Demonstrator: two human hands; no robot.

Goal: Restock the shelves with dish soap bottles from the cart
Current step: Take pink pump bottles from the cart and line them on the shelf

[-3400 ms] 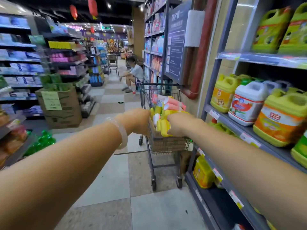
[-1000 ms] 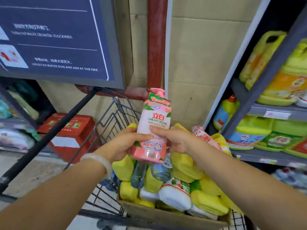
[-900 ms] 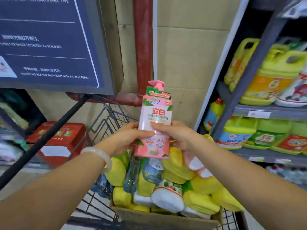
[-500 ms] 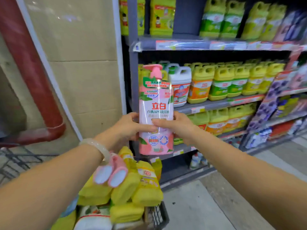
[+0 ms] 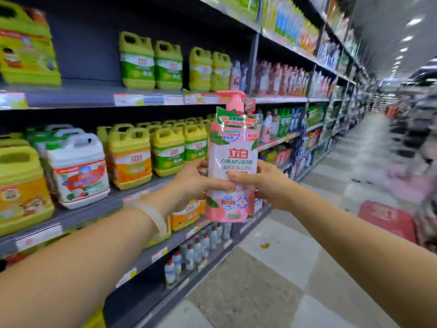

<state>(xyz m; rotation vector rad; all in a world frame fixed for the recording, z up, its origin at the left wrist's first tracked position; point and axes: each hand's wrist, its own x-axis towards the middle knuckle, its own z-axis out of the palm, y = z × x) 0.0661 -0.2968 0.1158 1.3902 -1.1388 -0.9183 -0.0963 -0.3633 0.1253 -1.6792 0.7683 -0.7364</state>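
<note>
Pink pump bottle (image 5: 233, 159) held upright between both hands in front of the shelves (image 5: 99, 97); left hand (image 5: 192, 183) grips its left side, right hand (image 5: 264, 185) its right, thumbs across the label.

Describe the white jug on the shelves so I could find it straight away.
Look at the long shelves on the left of the aisle, at the row level with the pink bottle held in both hands. Left of the hands, among yellow jugs, stands the white jug: the only white one in front, with a red label.
</note>
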